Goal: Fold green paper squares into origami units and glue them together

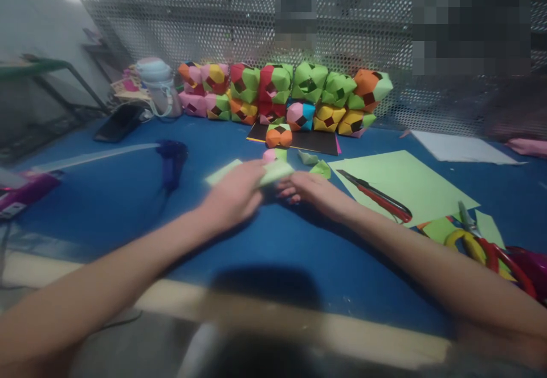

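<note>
Over the middle of the blue table, my left hand [239, 190] is closed on a folded piece of pale green paper [277, 172]. My right hand [308, 189] lies just right of the paper's end, its fingers loosely curled and a little apart, with nothing visible in them. Motion blurs both hands somewhat. Another pale green piece [224, 171] shows beyond my left wrist; whether it joins the held paper I cannot tell. Small folded green pieces [321, 169] sit behind my right hand. A pink and green folded piece [274, 155] is partly hidden behind the held paper.
Colourful folded-paper balls [310, 82] are stacked along the mesh at the back. On the right lie a green sheet [405, 179], a red utility knife [380, 196] and scissors [482, 247]. To the left are a blue glue gun [171, 164], a phone [119, 122] and a bottle [160, 87].
</note>
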A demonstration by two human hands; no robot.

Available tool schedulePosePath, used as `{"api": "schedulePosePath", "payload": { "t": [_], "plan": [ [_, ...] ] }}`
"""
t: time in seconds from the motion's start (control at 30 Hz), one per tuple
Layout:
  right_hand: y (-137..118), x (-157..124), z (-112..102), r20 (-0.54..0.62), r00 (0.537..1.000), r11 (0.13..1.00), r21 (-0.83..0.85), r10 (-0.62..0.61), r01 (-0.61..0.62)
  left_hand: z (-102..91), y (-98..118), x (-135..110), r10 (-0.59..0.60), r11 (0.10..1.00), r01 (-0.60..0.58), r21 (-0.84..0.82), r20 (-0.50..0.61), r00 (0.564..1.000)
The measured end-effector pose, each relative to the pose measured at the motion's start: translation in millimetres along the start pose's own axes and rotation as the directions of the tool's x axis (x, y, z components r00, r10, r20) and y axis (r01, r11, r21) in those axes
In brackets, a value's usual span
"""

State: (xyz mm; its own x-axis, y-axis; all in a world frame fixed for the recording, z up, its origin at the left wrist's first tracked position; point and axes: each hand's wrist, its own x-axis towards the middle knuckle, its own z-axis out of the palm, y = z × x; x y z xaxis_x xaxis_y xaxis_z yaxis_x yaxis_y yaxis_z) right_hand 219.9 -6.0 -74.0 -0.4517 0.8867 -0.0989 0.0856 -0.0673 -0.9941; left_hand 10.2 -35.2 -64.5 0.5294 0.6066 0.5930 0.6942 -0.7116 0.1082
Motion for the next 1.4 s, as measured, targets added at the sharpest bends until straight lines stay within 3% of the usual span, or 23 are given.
{"api": "schedulePosePath", "payload": {
  "t": [0.1, 0.23, 0.33, 0.43, 0.53, 0.6, 0.7, 0.77, 0.83, 0.9, 0.93, 0.97, 1.0, 1.07, 1.13, 1.2, 1.27, 1.33, 1.4],
  "plan": [
    [6.5, -1.5, 10.9, 0.027, 0.999, 0.984, 0.178, -0.027, 0.021, 7.2, 5.1, -2.5, 0.153, 0.988, -0.153, 0.026, -0.005, 0.988],
    [4.1, -6.6, 16.6, 0.048, 0.997, 0.943, 0.332, -0.054, 0.036, 12.0, 3.3, -0.8, 0.186, 0.977, -0.184, 0.110, -0.006, 0.983],
    [5.7, -8.8, 20.0, 0.000, 0.999, 0.947, 0.320, -0.042, 0.040, 12.2, 3.0, -0.9, 0.179, 0.975, -0.187, 0.117, 0.081, 0.981],
    [11.8, -7.6, 21.1, -0.110, 0.994, 0.963, 0.267, -0.009, 0.038, 9.0, 5.2, -2.4, 0.153, 0.988, -0.156, 0.004, 0.164, 0.974],
    [16.1, -6.4, 20.2, -0.142, 0.989, 0.966, 0.259, 0.034, 0.004, 3.4, 5.7, -1.2, -0.043, 0.986, 0.068, -0.153, 0.160, 0.986],
    [15.7, -7.7, 20.0, -0.107, 0.994, 0.969, 0.246, 0.030, -0.003, 0.3, 2.8, 1.5, -0.264, 0.920, 0.293, -0.261, 0.142, 0.954],
    [9.1, -12.1, 19.1, -0.005, 1.000, 0.991, 0.131, 0.011, -0.010, -0.6, -4.6, 5.6, -0.533, 0.663, 0.596, -0.452, 0.273, 0.801],
    [2.3, -12.7, 14.0, 0.040, 0.999, 0.997, -0.074, -0.033, 0.036, 1.1, -8.6, 6.8, -0.568, 0.469, 0.708, -0.528, 0.433, 0.700],
    [-3.1, -7.0, 2.0, 0.002, 0.981, 0.915, -0.359, -0.196, 0.184, 3.8, -9.8, 6.9, -0.549, 0.357, 0.748, -0.559, 0.523, 0.652],
    [-3.7, 6.3, -17.0, -0.098, 0.873, 0.703, -0.638, -0.477, 0.313, 6.4, -8.6, 6.4, -0.531, 0.329, 0.748, -0.577, 0.542, 0.651],
    [-1.8, 15.0, -28.1, -0.161, 0.802, 0.603, -0.746, -0.575, 0.283, 7.5, -7.5, 6.2, -0.520, 0.332, 0.746, -0.577, 0.548, 0.655],
    [1.4, 23.9, -39.4, -0.221, 0.760, 0.539, -0.820, -0.611, 0.194, 8.5, -6.5, 6.0, -0.510, 0.340, 0.746, -0.573, 0.554, 0.658],
    [5.4, 32.3, -50.1, -0.268, 0.757, 0.510, -0.855, -0.595, 0.098, 9.1, -5.7, 5.9, -0.503, 0.348, 0.747, -0.567, 0.560, 0.659],
    [13.4, 44.5, -66.5, -0.304, 0.822, 0.531, -0.847, -0.482, -0.002, 9.9, -5.1, 5.7, -0.502, 0.359, 0.751, -0.555, 0.563, 0.656],
    [17.8, 48.4, -73.9, -0.267, 0.855, 0.544, -0.839, -0.444, 0.020, 10.0, -5.8, 5.5, -0.508, 0.359, 0.757, -0.546, 0.566, 0.649],
    [17.0, 45.1, -73.0, -0.164, 0.831, 0.481, -0.866, -0.532, 0.137, 10.0, -6.9, 5.2, -0.501, 0.369, 0.756, -0.540, 0.570, 0.651],
    [12.6, 38.3, -67.4, -0.035, 0.734, 0.319, -0.914, -0.679, 0.251, 9.9, -7.9, 4.9, -0.488, 0.393, 0.748, -0.534, 0.568, 0.662],
    [8.3, 31.7, -61.2, 0.080, 0.626, 0.129, -0.951, -0.775, 0.281, 9.9, -8.3, 4.6, -0.480, 0.416, 0.738, -0.532, 0.561, 0.675],
    [6.8, 27.1, -56.8, 0.144, 0.581, 0.002, -0.970, -0.801, 0.244, 9.9, -8.2, 4.4, -0.481, 0.426, 0.731, -0.533, 0.552, 0.682]
  ]
}}
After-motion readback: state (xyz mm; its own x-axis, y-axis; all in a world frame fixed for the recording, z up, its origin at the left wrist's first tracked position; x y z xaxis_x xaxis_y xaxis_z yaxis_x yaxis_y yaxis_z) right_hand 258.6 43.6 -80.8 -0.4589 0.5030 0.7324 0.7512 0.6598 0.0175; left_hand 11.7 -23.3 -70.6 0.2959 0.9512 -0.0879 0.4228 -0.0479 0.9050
